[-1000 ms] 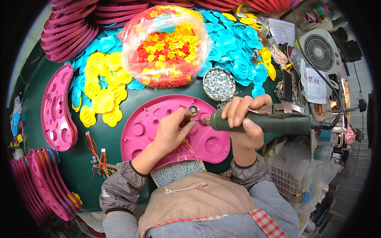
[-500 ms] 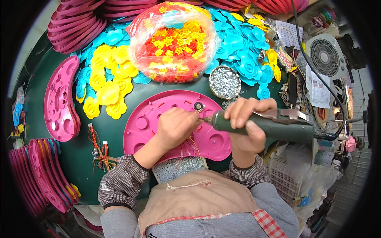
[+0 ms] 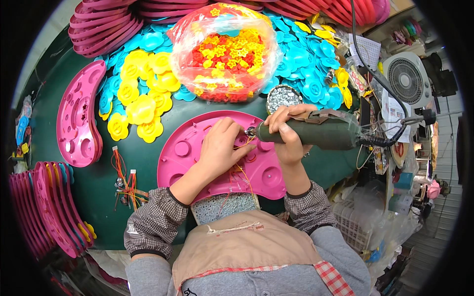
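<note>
A pink kidney-shaped plastic shell (image 3: pixel 187 150) lies on the dark green table (image 3: pixel 143 163) in front of me. My left hand (image 3: pixel 222 148) rests on the shell, fingers pressing a small part and thin wires near its upper edge. My right hand (image 3: pixel 286 130) grips a dark green electric screwdriver (image 3: pixel 316 133), held level with its tip pointing left at the spot by my left fingertips. Orange and red wires (image 3: pixel 242 172) run across the shell.
A round tin of screws (image 3: pixel 282 97) sits just beyond the shell. A clear bag of red and yellow flower pieces (image 3: pixel 224 54), yellow (image 3: pixel 143 106) and blue flower parts (image 3: pixel 306 64), pink shells (image 3: pixel 76 121) left, wire bundles (image 3: pixel 126 180), a fan (image 3: pixel 407 79) right.
My left hand has slid right along the shell toward the screwdriver tip, which has shifted slightly right; the view has tilted a little.
</note>
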Demonstrator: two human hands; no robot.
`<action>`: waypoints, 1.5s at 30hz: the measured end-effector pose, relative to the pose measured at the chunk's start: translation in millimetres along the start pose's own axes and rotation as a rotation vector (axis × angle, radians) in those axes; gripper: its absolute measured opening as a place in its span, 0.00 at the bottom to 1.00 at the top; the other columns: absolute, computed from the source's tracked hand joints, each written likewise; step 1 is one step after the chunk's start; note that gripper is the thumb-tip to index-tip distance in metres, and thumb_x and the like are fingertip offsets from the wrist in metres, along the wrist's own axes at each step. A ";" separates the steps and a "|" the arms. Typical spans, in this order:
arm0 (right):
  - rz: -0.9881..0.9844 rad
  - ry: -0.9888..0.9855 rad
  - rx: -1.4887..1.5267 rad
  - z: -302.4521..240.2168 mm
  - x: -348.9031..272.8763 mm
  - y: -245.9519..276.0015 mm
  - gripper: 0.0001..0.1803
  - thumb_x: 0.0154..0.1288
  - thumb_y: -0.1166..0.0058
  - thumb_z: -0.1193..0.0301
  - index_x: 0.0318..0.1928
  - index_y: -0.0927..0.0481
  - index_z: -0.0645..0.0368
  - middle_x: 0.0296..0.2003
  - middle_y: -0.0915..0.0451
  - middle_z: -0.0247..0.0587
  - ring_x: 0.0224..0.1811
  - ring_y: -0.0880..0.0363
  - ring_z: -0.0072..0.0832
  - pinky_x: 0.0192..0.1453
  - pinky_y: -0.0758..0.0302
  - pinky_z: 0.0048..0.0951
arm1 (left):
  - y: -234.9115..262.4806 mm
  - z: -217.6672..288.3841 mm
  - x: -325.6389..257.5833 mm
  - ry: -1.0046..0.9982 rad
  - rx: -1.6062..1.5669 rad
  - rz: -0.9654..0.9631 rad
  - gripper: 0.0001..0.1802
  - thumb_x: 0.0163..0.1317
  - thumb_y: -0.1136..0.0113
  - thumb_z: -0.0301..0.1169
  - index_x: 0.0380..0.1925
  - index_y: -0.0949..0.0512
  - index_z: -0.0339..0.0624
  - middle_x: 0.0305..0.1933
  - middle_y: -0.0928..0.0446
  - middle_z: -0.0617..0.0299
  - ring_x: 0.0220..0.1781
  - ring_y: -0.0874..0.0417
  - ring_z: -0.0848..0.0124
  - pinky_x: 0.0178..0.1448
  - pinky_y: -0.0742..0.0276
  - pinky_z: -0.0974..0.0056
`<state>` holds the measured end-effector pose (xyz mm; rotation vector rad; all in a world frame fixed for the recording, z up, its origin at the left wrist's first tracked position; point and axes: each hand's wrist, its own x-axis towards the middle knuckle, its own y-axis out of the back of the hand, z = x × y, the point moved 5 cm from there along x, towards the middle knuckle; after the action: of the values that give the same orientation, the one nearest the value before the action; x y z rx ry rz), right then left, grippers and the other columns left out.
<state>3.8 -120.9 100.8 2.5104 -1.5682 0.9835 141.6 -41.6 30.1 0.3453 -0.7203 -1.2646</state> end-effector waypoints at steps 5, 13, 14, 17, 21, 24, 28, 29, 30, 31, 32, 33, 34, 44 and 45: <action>-0.138 -0.008 -0.128 12.1 11.8 -6.6 0.16 0.64 0.44 0.81 0.50 0.33 0.61 0.27 0.24 0.43 0.27 0.24 0.30 0.38 0.19 0.37 | -1.9 -0.7 0.0 -0.031 0.030 0.014 0.23 0.55 0.20 0.39 0.39 0.22 0.36 0.39 0.26 0.52 0.44 0.20 0.49 0.46 0.22 0.49; 0.113 -0.031 0.133 -4.0 3.5 26.9 0.23 0.61 0.45 0.87 0.57 0.28 0.64 0.31 0.20 0.43 0.33 0.19 0.30 0.44 0.17 0.37 | 30.8 3.9 -9.4 0.033 -0.050 0.016 0.17 0.59 0.23 0.34 0.42 0.19 0.38 0.41 0.21 0.52 0.48 0.17 0.51 0.51 0.21 0.49; 0.134 0.006 0.137 -16.8 0.6 47.8 0.23 0.60 0.45 0.85 0.57 0.28 0.65 0.31 0.20 0.45 0.33 0.19 0.32 0.44 0.16 0.39 | 46.2 10.1 -18.4 -0.016 -0.013 0.074 0.14 0.58 0.23 0.35 0.36 0.17 0.38 0.37 0.21 0.55 0.44 0.17 0.53 0.48 0.22 0.50; 0.304 0.199 -0.144 -62.4 0.4 104.2 0.18 0.62 0.46 0.80 0.54 0.28 0.65 0.29 0.22 0.44 0.31 0.20 0.31 0.44 0.16 0.41 | 57.8 27.7 -49.1 0.012 0.177 -0.109 0.15 0.58 0.23 0.42 0.28 0.14 0.43 0.33 0.21 0.59 0.41 0.20 0.57 0.46 0.25 0.52; 0.470 0.271 -0.960 -88.5 -1.0 157.7 0.38 0.64 0.29 0.75 0.69 0.36 0.65 0.58 0.26 0.46 0.64 0.24 0.40 0.71 0.27 0.45 | 34.4 28.9 -81.0 0.143 0.222 -0.304 0.17 0.57 0.24 0.49 0.26 0.11 0.47 0.32 0.21 0.62 0.44 0.21 0.59 0.50 0.29 0.50; 0.428 0.647 -1.335 -140.1 -22.4 105.2 0.39 0.65 0.31 0.74 0.71 0.37 0.64 0.66 0.33 0.50 0.73 0.36 0.43 0.78 0.37 0.48 | 28.5 32.2 -83.1 0.173 0.267 -0.228 0.15 0.57 0.25 0.46 0.26 0.11 0.48 0.32 0.20 0.63 0.46 0.21 0.60 0.51 0.30 0.50; -0.470 -0.181 -0.985 -61.1 -43.6 -7.1 0.14 0.55 0.24 0.64 0.37 0.13 0.57 0.31 0.19 0.39 0.36 0.16 0.38 0.44 0.18 0.42 | 24.4 30.1 -88.2 0.146 0.259 -0.188 0.12 0.55 0.23 0.41 0.30 0.13 0.47 0.32 0.22 0.63 0.42 0.22 0.58 0.49 0.33 0.51; -0.741 -0.229 -1.130 -35.3 -58.3 -15.2 0.14 0.57 0.25 0.63 0.39 0.11 0.57 0.34 0.17 0.40 0.38 0.15 0.39 0.43 0.18 0.42 | 26.8 30.7 -85.9 0.136 0.197 -0.169 0.10 0.57 0.24 0.38 0.31 0.14 0.45 0.32 0.21 0.63 0.41 0.22 0.60 0.47 0.32 0.52; -1.023 -0.275 -1.260 -14.0 -72.9 -17.4 0.14 0.58 0.27 0.63 0.41 0.10 0.58 0.36 0.16 0.41 0.40 0.14 0.41 0.42 0.18 0.43 | 32.6 30.4 -85.9 0.132 0.139 -0.146 0.09 0.60 0.26 0.36 0.33 0.14 0.43 0.32 0.21 0.63 0.39 0.21 0.62 0.46 0.30 0.54; -1.063 -0.290 -1.249 -4.6 -77.7 -15.1 0.14 0.59 0.28 0.62 0.40 0.10 0.57 0.36 0.16 0.40 0.40 0.14 0.41 0.42 0.18 0.43 | 39.3 29.3 -88.4 0.136 0.087 -0.123 0.08 0.62 0.27 0.33 0.35 0.15 0.42 0.31 0.21 0.62 0.37 0.20 0.64 0.44 0.29 0.55; -1.104 -0.306 -1.238 2.6 -81.1 -14.1 0.13 0.59 0.29 0.61 0.39 0.10 0.56 0.35 0.17 0.39 0.41 0.14 0.42 0.42 0.19 0.43 | 46.3 25.3 -91.5 0.220 -0.003 -0.125 0.07 0.64 0.28 0.31 0.35 0.16 0.39 0.31 0.20 0.62 0.35 0.20 0.67 0.41 0.28 0.57; -1.144 -0.322 -1.227 7.4 -83.1 -13.2 0.13 0.60 0.29 0.59 0.37 0.09 0.55 0.34 0.17 0.39 0.41 0.15 0.42 0.42 0.19 0.44 | 55.5 22.4 -94.6 0.304 -0.094 -0.126 0.07 0.66 0.30 0.29 0.36 0.17 0.37 0.30 0.20 0.61 0.32 0.20 0.70 0.39 0.27 0.60; -1.085 -0.282 -1.208 5.4 -77.9 -12.8 0.11 0.59 0.30 0.61 0.34 0.10 0.55 0.34 0.18 0.38 0.41 0.15 0.42 0.43 0.19 0.44 | 65.0 18.5 -100.2 0.392 -0.189 -0.125 0.06 0.68 0.31 0.27 0.37 0.18 0.35 0.29 0.20 0.61 0.30 0.21 0.73 0.36 0.27 0.62; -0.535 -0.042 -0.812 35.9 -30.7 -29.3 0.10 0.64 0.34 0.81 0.45 0.11 0.62 0.39 0.15 0.43 0.38 0.12 0.38 0.42 0.16 0.33 | 89.4 26.4 -97.8 0.164 -0.126 -0.453 0.09 0.61 0.29 0.32 0.36 0.15 0.39 0.34 0.15 0.53 0.37 0.13 0.51 0.42 0.19 0.49; -0.526 -0.108 -0.754 41.9 -30.8 -33.4 0.10 0.64 0.35 0.83 0.45 0.11 0.63 0.39 0.14 0.43 0.38 0.12 0.36 0.42 0.16 0.32 | 90.4 24.0 -93.6 0.185 -0.084 -0.401 0.08 0.62 0.29 0.32 0.36 0.15 0.39 0.34 0.15 0.54 0.38 0.13 0.51 0.42 0.19 0.49</action>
<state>42.7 -93.8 61.2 2.2208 -0.9314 0.1404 181.0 76.6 74.5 0.5498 -0.4495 -1.6114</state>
